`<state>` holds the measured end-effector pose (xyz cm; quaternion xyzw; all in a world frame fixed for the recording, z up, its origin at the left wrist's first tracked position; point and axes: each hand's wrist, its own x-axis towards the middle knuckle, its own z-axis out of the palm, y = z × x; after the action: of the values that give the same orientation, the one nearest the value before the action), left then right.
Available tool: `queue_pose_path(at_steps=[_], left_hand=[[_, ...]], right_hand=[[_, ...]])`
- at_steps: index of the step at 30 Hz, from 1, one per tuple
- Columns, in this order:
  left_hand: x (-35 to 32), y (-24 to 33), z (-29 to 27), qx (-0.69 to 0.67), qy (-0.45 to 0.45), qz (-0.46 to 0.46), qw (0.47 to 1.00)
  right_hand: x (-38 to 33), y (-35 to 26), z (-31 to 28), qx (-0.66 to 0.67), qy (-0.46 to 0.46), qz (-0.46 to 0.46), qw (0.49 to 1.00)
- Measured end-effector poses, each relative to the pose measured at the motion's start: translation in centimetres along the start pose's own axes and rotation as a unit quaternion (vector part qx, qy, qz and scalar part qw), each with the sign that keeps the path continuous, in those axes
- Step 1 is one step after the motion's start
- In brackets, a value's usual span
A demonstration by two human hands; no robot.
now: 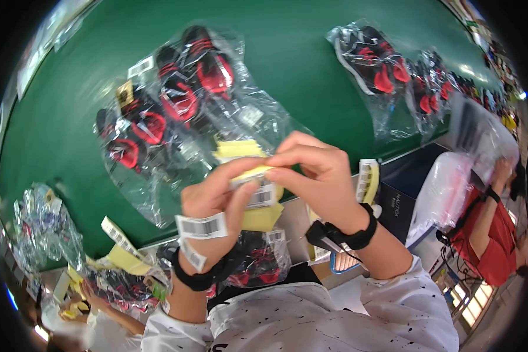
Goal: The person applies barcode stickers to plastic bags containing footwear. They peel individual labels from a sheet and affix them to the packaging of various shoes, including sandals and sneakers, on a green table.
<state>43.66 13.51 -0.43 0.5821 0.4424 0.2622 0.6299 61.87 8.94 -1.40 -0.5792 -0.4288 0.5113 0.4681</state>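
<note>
Seen from above, over a green table (311, 53). Left hand (214, 202) raised in the middle of the view, fingers curled, thumb pressed on a white barcode label (258, 196) backed by yellow paper (263, 218). Right hand (314, 173) just beside it, fingertips pinched shut on the top edge of the same label, the two hands touching. Another white barcode sticker (202, 226) stuck across the left wrist, above a black wristband (199, 280). Black band (358, 237) on the right wrist too.

Behind the hands, lying on the table: a clear plastic bag (176, 100) holding black and red sandals. A second, similar bag (378, 64) further right, well apart from the first. Below the hands, near the table's edge, a smaller bag of the same goods (258, 267).

At left edge, crumpled clear wrapping (41, 229) and loose label strips (120, 237). At far right, another person in a red shirt (493, 246) handling a large clear bag (452, 188).
</note>
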Motion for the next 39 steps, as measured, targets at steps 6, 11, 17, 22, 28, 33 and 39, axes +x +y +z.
queue_pose_path(at_steps=[6, 11, 17, 22, 28, 33, 39], left_hand=[[-1.8, -0.1, 0.1, -0.017, -0.073, -0.083, 0.994], [-2.2, -1.1, 1.0, -0.095, -0.071, -0.134, 0.984], [-2.4, -2.6, 0.6, -0.34, -0.035, -0.168, 0.925], [-2.5, -3.3, 0.4, -0.373, -0.029, -0.19, 0.908], [-3.2, -2.7, 0.3, -0.36, -0.036, -0.209, 0.909], [-3.5, -1.8, 0.6, -0.325, -0.063, -0.216, 0.919], [-2.7, -1.7, -0.7, -0.319, -0.003, -0.22, 0.922]], right_hand=[[-2.4, -0.1, 0.4, -0.016, 0.031, 0.018, 0.999], [-2.6, -0.8, -0.1, -0.214, 0.033, -0.122, 0.969], [-3.6, -3.0, 0.2, -0.307, -0.029, -0.235, 0.922], [-2.7, -4.9, 0.0, -0.145, 0.028, -0.228, 0.962], [11.1, -2.4, -1.5, 0.182, 0.107, 0.002, 0.977], [19.7, 5.0, -3.0, 0.224, 0.104, 0.129, 0.96], [17.7, 1.5, -2.7, 0.045, 0.093, -0.052, 0.993]])
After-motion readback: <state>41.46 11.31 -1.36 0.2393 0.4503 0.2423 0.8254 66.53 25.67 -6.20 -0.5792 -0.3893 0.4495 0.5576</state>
